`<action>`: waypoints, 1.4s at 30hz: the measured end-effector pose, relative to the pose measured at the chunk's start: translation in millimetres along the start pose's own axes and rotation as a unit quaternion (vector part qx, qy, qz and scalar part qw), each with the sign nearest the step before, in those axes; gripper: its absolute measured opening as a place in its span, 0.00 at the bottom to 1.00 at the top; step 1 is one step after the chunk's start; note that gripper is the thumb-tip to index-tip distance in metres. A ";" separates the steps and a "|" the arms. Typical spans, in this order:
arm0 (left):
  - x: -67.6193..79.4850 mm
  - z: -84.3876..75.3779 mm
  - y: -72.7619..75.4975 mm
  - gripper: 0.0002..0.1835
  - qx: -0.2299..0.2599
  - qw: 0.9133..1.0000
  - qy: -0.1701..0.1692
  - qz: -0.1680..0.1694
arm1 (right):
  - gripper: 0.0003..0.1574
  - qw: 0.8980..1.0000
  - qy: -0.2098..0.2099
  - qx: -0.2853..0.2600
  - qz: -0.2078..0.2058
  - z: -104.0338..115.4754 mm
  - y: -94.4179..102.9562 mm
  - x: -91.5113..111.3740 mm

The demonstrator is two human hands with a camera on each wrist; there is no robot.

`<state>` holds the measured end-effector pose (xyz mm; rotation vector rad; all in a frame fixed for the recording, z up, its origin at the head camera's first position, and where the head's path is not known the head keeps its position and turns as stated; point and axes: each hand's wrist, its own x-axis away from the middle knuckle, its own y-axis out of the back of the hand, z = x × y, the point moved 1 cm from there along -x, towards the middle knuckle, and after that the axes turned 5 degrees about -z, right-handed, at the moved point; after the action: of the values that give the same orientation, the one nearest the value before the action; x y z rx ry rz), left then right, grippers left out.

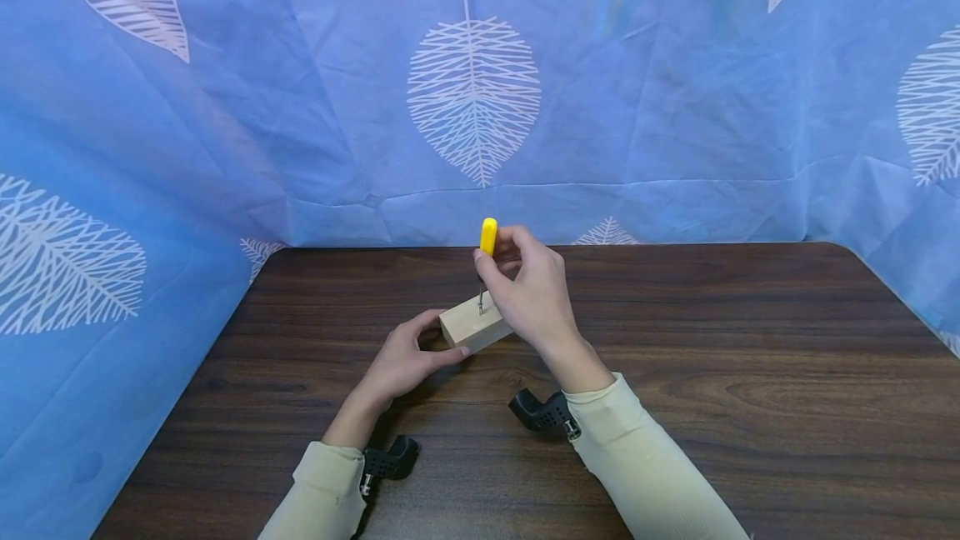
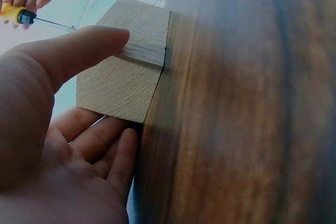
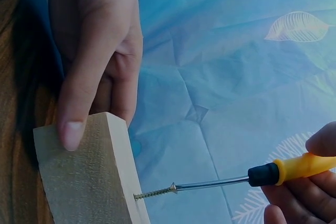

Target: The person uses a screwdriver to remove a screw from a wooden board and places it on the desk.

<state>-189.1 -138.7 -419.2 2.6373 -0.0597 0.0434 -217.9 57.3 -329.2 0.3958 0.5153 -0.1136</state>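
Observation:
My right hand pinches the yellow handle of a screwdriver held upright over a pale wooden block. In the right wrist view the screwdriver's metal shaft meets the head of a screw, whose tip is in the block's top face. Much of the screw's thread stands out of the wood. My left hand grips the block's near left end, thumb on one side and fingers on the other. The block's far right end is hidden behind my right hand in the head view.
The block lies on a dark brown wooden table. Blue cloth with white leaf prints hangs behind and at the sides. Black wrist-worn devices sit at both sleeve cuffs, close above the table.

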 end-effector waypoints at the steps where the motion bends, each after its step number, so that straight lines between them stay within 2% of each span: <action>1: 0.0 0.2 0.1 0.30 0.000 1.000 -0.001 0.000 | 0.12 1.000 -0.002 -0.001 0.000 0.0 -0.1 -0.1; 6: 0.1 1.2 0.7 0.29 0.002 1.000 -0.001 0.000 | 0.12 1.000 -0.010 -0.007 0.002 0.8 -0.6 -0.1; 16: 0.5 0.9 1.0 0.30 0.002 1.000 -0.002 -0.001 | 0.11 1.000 0.005 -0.005 0.007 1.2 -0.5 0.1; 28: -0.2 -0.4 0.9 0.30 0.001 1.000 0.012 -0.003 | 0.12 1.000 -0.003 -0.003 0.015 2.0 -0.1 1.2; 34: -0.2 0.7 0.2 0.29 -0.002 1.000 0.000 -0.005 | 0.12 1.000 -0.010 -0.003 0.009 1.3 -0.7 1.7; 42: 0.7 0.2 -0.2 0.29 -0.005 1.000 -0.002 -0.006 | 0.13 1.000 0.011 0.001 0.000 0.7 -1.6 1.3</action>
<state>-188.4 -138.6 -419.4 2.6273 -0.0455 0.0345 -216.8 55.5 -329.8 0.3990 0.5361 -0.1089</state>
